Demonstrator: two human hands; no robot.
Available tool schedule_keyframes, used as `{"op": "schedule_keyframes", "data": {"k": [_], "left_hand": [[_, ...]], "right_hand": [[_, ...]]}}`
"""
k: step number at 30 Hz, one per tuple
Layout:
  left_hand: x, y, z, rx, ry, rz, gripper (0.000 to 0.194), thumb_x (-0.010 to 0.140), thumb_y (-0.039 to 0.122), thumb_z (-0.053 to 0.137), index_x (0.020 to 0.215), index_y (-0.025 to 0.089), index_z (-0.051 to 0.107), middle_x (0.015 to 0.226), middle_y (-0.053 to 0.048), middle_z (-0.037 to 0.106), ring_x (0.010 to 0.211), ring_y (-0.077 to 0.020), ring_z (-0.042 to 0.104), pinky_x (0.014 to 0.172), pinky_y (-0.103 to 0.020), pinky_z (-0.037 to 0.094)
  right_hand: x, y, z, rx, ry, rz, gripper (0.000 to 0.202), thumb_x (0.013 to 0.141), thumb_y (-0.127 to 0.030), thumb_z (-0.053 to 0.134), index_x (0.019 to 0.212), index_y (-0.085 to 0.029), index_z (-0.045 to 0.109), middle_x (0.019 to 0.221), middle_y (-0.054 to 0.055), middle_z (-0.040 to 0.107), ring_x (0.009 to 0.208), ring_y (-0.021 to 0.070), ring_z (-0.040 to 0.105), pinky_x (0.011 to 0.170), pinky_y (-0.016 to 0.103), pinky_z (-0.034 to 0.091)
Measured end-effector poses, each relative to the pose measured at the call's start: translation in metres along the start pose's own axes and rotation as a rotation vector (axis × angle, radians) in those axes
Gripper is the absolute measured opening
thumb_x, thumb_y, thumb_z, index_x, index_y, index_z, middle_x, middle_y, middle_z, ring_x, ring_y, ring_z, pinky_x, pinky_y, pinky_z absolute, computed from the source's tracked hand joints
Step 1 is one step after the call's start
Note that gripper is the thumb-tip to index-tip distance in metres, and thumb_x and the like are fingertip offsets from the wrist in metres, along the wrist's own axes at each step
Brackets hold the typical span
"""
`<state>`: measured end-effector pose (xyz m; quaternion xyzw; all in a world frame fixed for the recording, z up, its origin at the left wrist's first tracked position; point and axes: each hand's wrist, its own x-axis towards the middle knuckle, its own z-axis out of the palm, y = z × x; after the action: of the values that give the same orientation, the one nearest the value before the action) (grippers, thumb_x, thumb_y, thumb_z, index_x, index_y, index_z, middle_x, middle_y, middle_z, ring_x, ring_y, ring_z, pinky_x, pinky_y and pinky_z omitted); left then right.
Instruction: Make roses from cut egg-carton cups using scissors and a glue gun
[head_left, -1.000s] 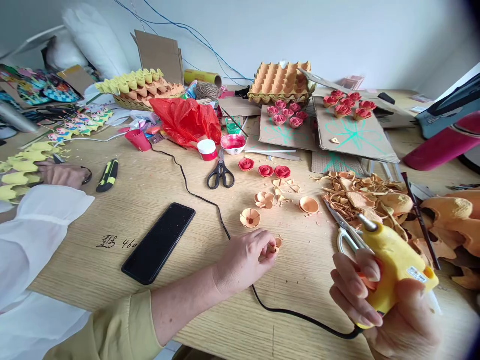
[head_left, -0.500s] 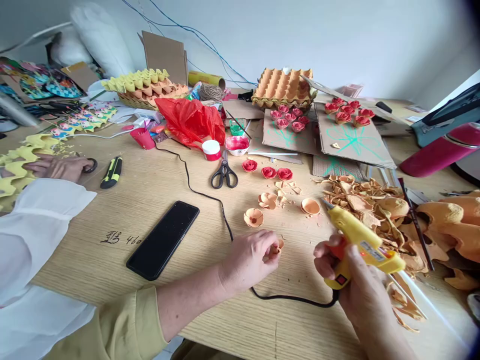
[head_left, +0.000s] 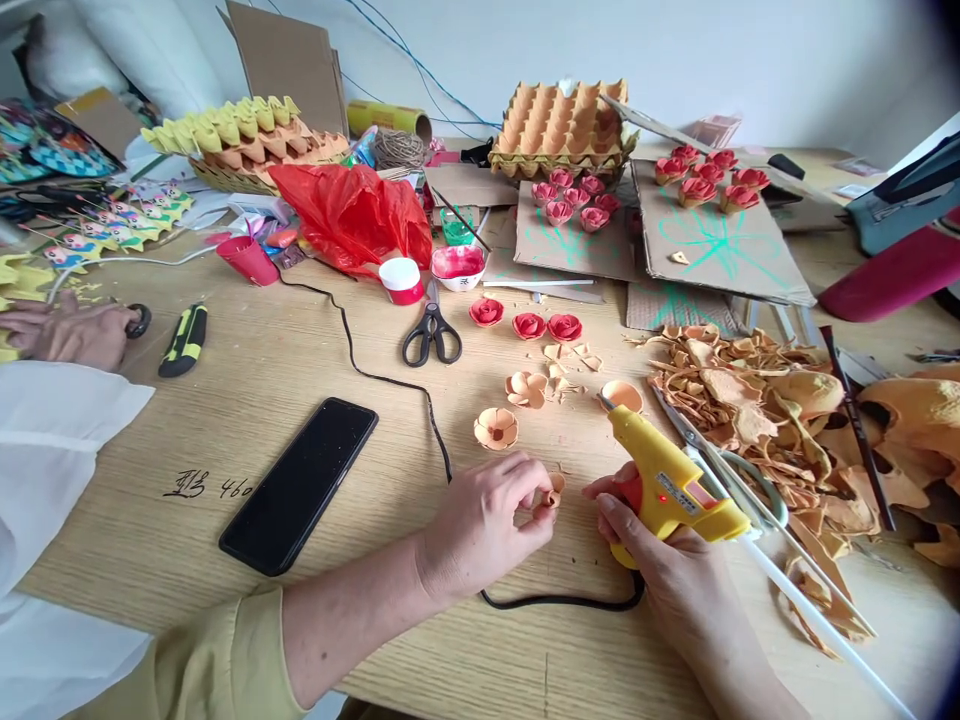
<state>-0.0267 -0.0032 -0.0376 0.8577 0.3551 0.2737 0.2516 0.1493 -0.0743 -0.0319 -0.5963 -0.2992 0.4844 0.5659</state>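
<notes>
Between the thumb and fingers of my left hand [head_left: 491, 520] is a small orange cardboard piece [head_left: 555, 491], held just above the wood. My right hand [head_left: 652, 540] is wrapped around a yellow glue gun [head_left: 656, 465], its nozzle pointing up and left beside a round orange cup [head_left: 622, 397]. A white glue stick [head_left: 825, 625] trails from the gun's back end. Two petalled orange flowers, one open cup-like [head_left: 496, 429] and one flatter [head_left: 526, 390], lie beyond my left hand. Behind them are three red roses [head_left: 529, 326] in a row.
Black scissors [head_left: 432, 335], a dark phone [head_left: 298, 487] and a utility knife [head_left: 183, 341] lie on the table. Orange scraps [head_left: 739, 390] are heaped at the right. Another person's hand [head_left: 82, 332] rests at far left. A black cord [head_left: 390, 380] crosses the middle.
The glue gun and my right hand have moved left, nearer my left hand, uncovering scissors with pale handles by the scraps. The camera view has shifted slightly. My left hand still pinches the orange piece.
</notes>
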Motion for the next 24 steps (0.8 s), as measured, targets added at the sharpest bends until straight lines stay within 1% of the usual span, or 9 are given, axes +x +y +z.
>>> {"op": "schedule_keyframes", "data": {"k": [4, 6, 8, 11, 15, 17, 20, 22, 24], "left_hand": [[0.001, 0.003, -0.002, -0.007, 0.078, 0.069, 0.013, 0.081, 0.009, 0.063, 0.08, 0.019, 0.054, 0.072, 0.003, 0.057, 0.067, -0.0115, 0.057, 0.065, -0.024, 0.045], [0.001, 0.006, -0.003, -0.012, 0.105, 0.111, 0.014, 0.082, 0.008, 0.062, 0.081, 0.019, 0.055, 0.073, 0.003, 0.058, 0.069, -0.0118, 0.057, 0.066, -0.024, 0.046], [0.001, 0.009, -0.004, -0.014, 0.117, 0.138, 0.014, 0.082, 0.008, 0.062, 0.082, 0.02, 0.055, 0.074, 0.002, 0.059, 0.069, -0.0121, 0.058, 0.067, -0.024, 0.047], [0.0, 0.013, -0.004, -0.012, 0.119, 0.141, 0.013, 0.082, 0.009, 0.062, 0.084, 0.02, 0.056, 0.075, 0.002, 0.061, 0.069, -0.0123, 0.059, 0.065, -0.023, 0.048], [-0.001, 0.015, -0.003, -0.022, 0.118, 0.135, 0.013, 0.083, 0.009, 0.061, 0.084, 0.021, 0.056, 0.076, 0.002, 0.062, 0.068, -0.0122, 0.06, 0.064, -0.023, 0.049], [-0.001, 0.015, -0.002, -0.028, 0.121, 0.138, 0.014, 0.082, 0.009, 0.062, 0.083, 0.021, 0.055, 0.076, 0.002, 0.063, 0.068, -0.0121, 0.061, 0.064, -0.023, 0.049], [-0.001, 0.015, -0.002, -0.046, 0.122, 0.146, 0.016, 0.082, 0.008, 0.063, 0.083, 0.021, 0.054, 0.075, 0.002, 0.062, 0.068, -0.0121, 0.062, 0.065, -0.023, 0.049], [-0.001, 0.015, -0.002, -0.063, 0.125, 0.15, 0.016, 0.082, 0.007, 0.064, 0.083, 0.02, 0.054, 0.075, 0.002, 0.062, 0.069, -0.0122, 0.062, 0.065, -0.022, 0.049], [-0.001, 0.014, -0.001, -0.076, 0.13, 0.155, 0.017, 0.082, 0.007, 0.064, 0.083, 0.02, 0.054, 0.075, 0.002, 0.063, 0.069, -0.0121, 0.062, 0.066, -0.022, 0.049]], "right_hand": [[-0.004, -0.004, 0.007, -0.026, 0.032, 0.005, 0.035, 0.073, -0.042, 0.084, 0.093, -0.024, 0.062, 0.087, 0.003, 0.07, 0.068, 0.0164, 0.056, 0.062, 0.029, 0.049], [-0.005, -0.003, 0.008, -0.005, 0.002, 0.021, 0.035, 0.073, -0.042, 0.084, 0.095, -0.025, 0.062, 0.089, 0.003, 0.072, 0.068, 0.0164, 0.057, 0.063, 0.03, 0.05], [-0.005, 0.0, 0.009, 0.041, -0.057, 0.033, 0.035, 0.074, -0.043, 0.083, 0.096, -0.026, 0.062, 0.091, 0.003, 0.073, 0.067, 0.0161, 0.058, 0.063, 0.031, 0.051], [-0.004, 0.004, 0.008, 0.058, -0.105, 0.041, 0.037, 0.073, -0.046, 0.083, 0.096, -0.026, 0.062, 0.088, 0.003, 0.072, 0.068, 0.0174, 0.061, 0.065, 0.033, 0.054], [-0.003, 0.008, 0.006, 0.031, -0.105, 0.029, 0.042, 0.069, -0.051, 0.085, 0.092, -0.024, 0.062, 0.08, 0.002, 0.068, 0.067, 0.0171, 0.06, 0.062, 0.031, 0.054], [-0.002, 0.008, 0.006, 0.069, -0.128, 0.025, 0.04, 0.069, -0.047, 0.086, 0.091, -0.024, 0.062, 0.078, 0.001, 0.067, 0.065, 0.0152, 0.058, 0.061, 0.029, 0.053], [-0.003, 0.007, 0.005, 0.141, -0.161, 0.03, 0.033, 0.072, -0.039, 0.086, 0.092, -0.025, 0.063, 0.078, -0.001, 0.066, 0.065, 0.0133, 0.056, 0.063, 0.026, 0.051], [-0.004, 0.006, 0.006, 0.141, -0.159, 0.028, 0.03, 0.074, -0.039, 0.085, 0.091, -0.026, 0.064, 0.077, -0.001, 0.065, 0.065, 0.0137, 0.056, 0.063, 0.027, 0.051], [-0.004, 0.006, 0.006, 0.086, -0.136, 0.0, 0.03, 0.074, -0.042, 0.084, 0.091, -0.026, 0.064, 0.075, -0.001, 0.064, 0.064, 0.0148, 0.057, 0.061, 0.028, 0.052]]}}
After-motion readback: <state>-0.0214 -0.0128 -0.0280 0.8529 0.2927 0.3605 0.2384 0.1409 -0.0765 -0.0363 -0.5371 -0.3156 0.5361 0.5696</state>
